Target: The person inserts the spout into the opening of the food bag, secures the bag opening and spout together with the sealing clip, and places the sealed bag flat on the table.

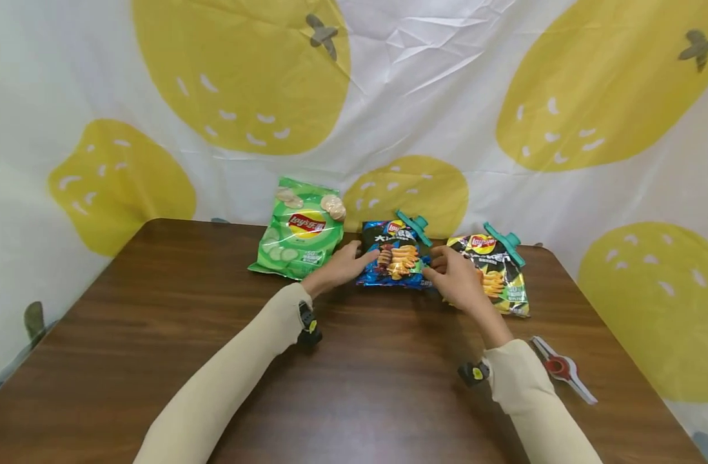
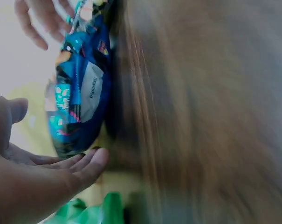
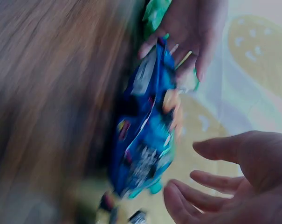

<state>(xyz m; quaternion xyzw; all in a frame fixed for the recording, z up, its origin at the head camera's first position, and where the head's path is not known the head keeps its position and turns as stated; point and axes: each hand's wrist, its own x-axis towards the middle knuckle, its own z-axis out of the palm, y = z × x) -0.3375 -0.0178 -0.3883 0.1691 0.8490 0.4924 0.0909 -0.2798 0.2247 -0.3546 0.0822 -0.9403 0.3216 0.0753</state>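
Observation:
A blue Lay's chip bag (image 1: 393, 258) with a teal clip (image 1: 414, 227) across its upper right corner stands at the back of the table, between my two hands. My left hand (image 1: 347, 263) is at the bag's left side; in the left wrist view, its extended fingers (image 2: 92, 163) reach the bag's edge. On the other side, my right hand (image 1: 457, 280) has its thumb and fingers spread. The right wrist view shows a gap between this hand (image 3: 224, 179) and the bag (image 3: 147, 126). Neither hand grips the bag.
A green Lay's bag (image 1: 302, 235) leans at the back left. Partly behind my right hand is a black Lay's bag (image 1: 507, 283) with another teal clip (image 1: 505, 243). A long pale tool with a red round middle (image 1: 560, 367) lies on the brown table (image 1: 354, 386). Lemon-print cloth (image 1: 412, 116) hangs behind.

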